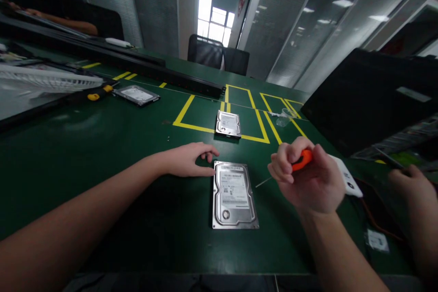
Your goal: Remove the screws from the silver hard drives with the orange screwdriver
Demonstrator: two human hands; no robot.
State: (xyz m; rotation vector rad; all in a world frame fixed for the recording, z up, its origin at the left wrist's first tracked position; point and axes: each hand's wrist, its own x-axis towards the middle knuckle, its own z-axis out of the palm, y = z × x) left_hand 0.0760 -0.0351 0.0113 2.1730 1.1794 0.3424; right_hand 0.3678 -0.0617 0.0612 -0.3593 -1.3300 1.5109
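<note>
A silver hard drive [235, 195] lies flat on the green table, label side up, in front of me. My left hand [190, 159] is beside its upper left corner, thumb stretched out at the drive's edge and fingers loosely bent. Nothing shows between those fingers. To the right of the drive, my right hand [304, 180] is raised with its fingers wrapped round a screwdriver [301, 160] with an orange and black handle. The thin shaft points down and left, its tip close to the drive's right side. Farther back lies a second hard drive [228, 124].
A third drive [137, 95] and a yellow-black screwdriver [99, 92] lie at left. Behind them runs a long black bar [185, 80]. A clear plastic cup [284, 117], a large black case [359, 100] and another person's hand [414, 187] are at right. Someone sits back left.
</note>
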